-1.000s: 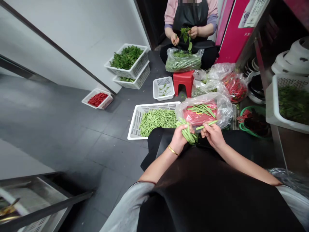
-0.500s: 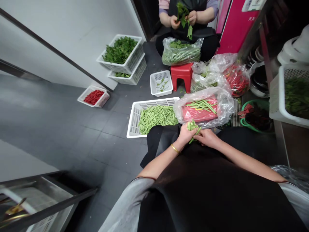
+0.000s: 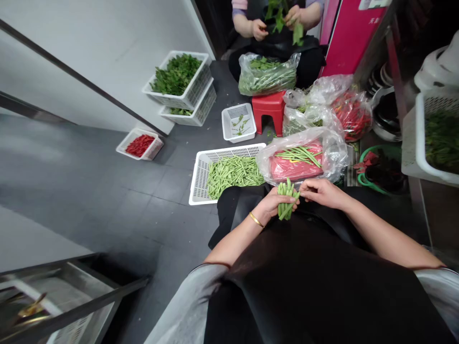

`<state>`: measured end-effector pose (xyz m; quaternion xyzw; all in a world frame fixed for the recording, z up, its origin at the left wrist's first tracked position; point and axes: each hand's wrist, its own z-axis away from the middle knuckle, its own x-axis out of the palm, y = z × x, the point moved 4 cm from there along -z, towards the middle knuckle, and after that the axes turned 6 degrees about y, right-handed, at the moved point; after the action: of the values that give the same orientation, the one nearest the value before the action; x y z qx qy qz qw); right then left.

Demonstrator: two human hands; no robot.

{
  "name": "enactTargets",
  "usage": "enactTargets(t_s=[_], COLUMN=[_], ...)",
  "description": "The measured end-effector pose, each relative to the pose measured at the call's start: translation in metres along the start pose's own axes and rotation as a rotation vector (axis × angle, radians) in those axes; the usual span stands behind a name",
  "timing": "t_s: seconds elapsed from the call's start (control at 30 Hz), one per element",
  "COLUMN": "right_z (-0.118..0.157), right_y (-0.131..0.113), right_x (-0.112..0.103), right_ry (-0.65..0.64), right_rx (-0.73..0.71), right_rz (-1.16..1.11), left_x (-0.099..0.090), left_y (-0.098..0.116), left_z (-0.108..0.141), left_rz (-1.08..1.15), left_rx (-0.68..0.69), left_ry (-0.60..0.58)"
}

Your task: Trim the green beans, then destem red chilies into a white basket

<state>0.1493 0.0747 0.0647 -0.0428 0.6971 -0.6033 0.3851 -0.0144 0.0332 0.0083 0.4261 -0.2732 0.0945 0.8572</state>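
Observation:
My left hand [image 3: 272,203] is closed around a bunch of green beans [image 3: 286,200], which stick out above and below the fist over my lap. Just to the right, my right hand [image 3: 321,192] has its thumb and fingertips pinched close to the bean ends; whether anything small is between them cannot be made out. In front of my knees stands a white slotted basket [image 3: 201,179] holding many short green bean pieces [image 3: 234,176]. Beside it, long green beans [image 3: 299,155] lie on a red plastic bag inside an open clear plastic bag [image 3: 335,153].
Across from me a person's hands [image 3: 258,29] handle leafy greens above a bagged bundle on a red stool [image 3: 268,102]. Around are a small white basket [image 3: 225,125], stacked baskets of greens [image 3: 193,98], a red pepper basket [image 3: 154,148] and a green basin [image 3: 366,179].
My right hand has drawn away from the bunch, up and to the right. The beans in my left hand now show more fully. Across from me, the person's hands have moved apart.

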Motion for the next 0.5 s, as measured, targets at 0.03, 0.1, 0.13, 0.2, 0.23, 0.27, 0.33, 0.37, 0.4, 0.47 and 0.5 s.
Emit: enactTargets(t_s=[0.03,0.1,0.13,0.2,0.23,0.27,0.33,0.37,0.4,0.47,0.5], right_z=[0.000,-0.001,-0.001,-0.001,-0.002,-0.002,-0.002,-0.002,-0.001,0.001,0.001], right_y=[-0.004,-0.013,-0.018,-0.028,-0.031,-0.033,-0.032,-0.029,-0.025,-0.008,0.004], right_x=[0.001,0.004,0.007,0.014,0.019,0.023,0.032,0.037,0.041,0.047,0.047], right_ry=[-0.045,-0.117,-0.152,-0.168,-0.123,-0.045,0.141,0.200,0.206,0.053,-0.069], right_rx=[-0.037,-0.136,-0.206,-0.350,-0.405,-0.441,-0.455,-0.439,-0.412,-0.319,-0.246], right_rz=[-0.007,0.020,0.048,0.132,0.193,0.264,0.400,0.441,0.455,0.431,0.423], left_x=[-0.001,-0.002,-0.003,-0.003,-0.004,-0.004,-0.010,-0.015,-0.023,-0.048,-0.066], left_y=[0.001,-0.001,-0.004,-0.010,-0.014,-0.016,-0.015,-0.011,-0.004,0.021,0.039], left_z=[0.001,0.002,0.002,0.001,0.000,-0.002,-0.008,-0.010,-0.012,-0.015,-0.015], left_rz=[0.000,-0.020,-0.036,-0.052,-0.040,-0.014,0.064,0.101,0.128,0.138,0.115], left_rx=[-0.029,-0.104,-0.147,-0.215,-0.227,-0.219,-0.154,-0.114,-0.074,0.028,0.094], left_ry=[-0.037,-0.123,-0.167,-0.227,-0.223,-0.189,-0.047,0.043,0.134,0.306,0.396])
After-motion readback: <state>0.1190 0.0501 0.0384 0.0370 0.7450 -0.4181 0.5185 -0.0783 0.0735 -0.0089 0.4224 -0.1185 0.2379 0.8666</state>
